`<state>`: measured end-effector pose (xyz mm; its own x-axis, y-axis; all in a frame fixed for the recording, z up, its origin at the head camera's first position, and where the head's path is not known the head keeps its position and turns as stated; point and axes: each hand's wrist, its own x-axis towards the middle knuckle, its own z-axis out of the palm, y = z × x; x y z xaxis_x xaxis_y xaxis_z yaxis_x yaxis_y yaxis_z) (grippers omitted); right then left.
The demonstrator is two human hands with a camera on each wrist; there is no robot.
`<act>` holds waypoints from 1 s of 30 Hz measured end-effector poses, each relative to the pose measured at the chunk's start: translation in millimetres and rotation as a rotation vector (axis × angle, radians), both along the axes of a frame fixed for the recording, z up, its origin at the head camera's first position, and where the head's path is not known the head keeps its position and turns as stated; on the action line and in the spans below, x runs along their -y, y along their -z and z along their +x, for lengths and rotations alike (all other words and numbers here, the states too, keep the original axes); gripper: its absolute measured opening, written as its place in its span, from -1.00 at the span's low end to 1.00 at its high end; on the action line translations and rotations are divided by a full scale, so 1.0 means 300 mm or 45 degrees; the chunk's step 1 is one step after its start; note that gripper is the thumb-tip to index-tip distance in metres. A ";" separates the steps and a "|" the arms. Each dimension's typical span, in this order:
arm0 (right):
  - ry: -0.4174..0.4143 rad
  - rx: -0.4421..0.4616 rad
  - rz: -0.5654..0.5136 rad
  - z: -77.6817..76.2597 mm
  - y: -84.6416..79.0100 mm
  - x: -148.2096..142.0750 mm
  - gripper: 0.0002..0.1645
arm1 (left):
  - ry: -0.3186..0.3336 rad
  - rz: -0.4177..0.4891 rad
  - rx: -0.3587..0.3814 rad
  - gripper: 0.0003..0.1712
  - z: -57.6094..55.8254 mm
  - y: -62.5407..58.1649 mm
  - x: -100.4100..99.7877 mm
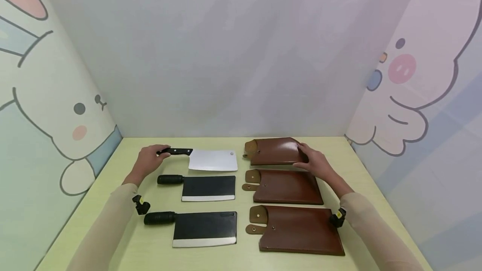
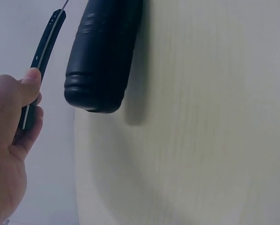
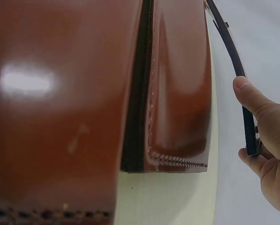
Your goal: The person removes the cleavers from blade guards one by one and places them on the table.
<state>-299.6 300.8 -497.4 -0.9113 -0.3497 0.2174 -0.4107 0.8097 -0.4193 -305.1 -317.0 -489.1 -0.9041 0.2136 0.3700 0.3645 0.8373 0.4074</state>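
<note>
My left hand (image 1: 148, 162) pinches the black riveted handle of a cleaver (image 1: 214, 160) with a bright silver blade, at the back left. In the left wrist view, thumb and fingers of the left hand (image 2: 13, 126) lie on either side of that handle (image 2: 45, 44), lifted off the table. At the back right, my right hand (image 1: 318, 163) grips the right end of a brown leather sheath (image 1: 276, 151). The right wrist view has the sheath (image 3: 231, 47) edge-on, raised, between the thumb and fingers of the right hand (image 3: 271, 133).
Two dark-bladed cleavers, a middle one (image 1: 208, 187) and a front one (image 1: 205, 227), lie on the pale table (image 1: 188, 260). Two more brown sheaths, a middle one (image 1: 288, 186) and a front one (image 1: 301, 230), lie right of them. Walls (image 1: 233, 53) enclose the back and sides.
</note>
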 end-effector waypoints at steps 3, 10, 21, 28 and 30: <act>-0.004 0.007 0.009 -0.004 0.002 0.009 0.06 | 0.003 0.006 0.003 -0.63 -0.001 0.009 0.004; -0.010 0.032 0.026 -0.011 -0.002 0.031 0.05 | 0.007 0.002 0.016 -0.63 -0.007 0.014 0.009; 0.033 0.049 0.090 -0.040 0.001 0.048 0.07 | 0.001 -0.050 0.134 -0.60 -0.024 0.025 0.025; 0.058 0.097 0.116 -0.058 0.016 0.038 0.11 | 0.011 -0.070 0.191 -0.59 -0.032 0.040 0.034; 0.060 0.111 0.118 -0.062 0.020 0.035 0.11 | 0.011 -0.065 0.208 -0.58 -0.037 0.044 0.037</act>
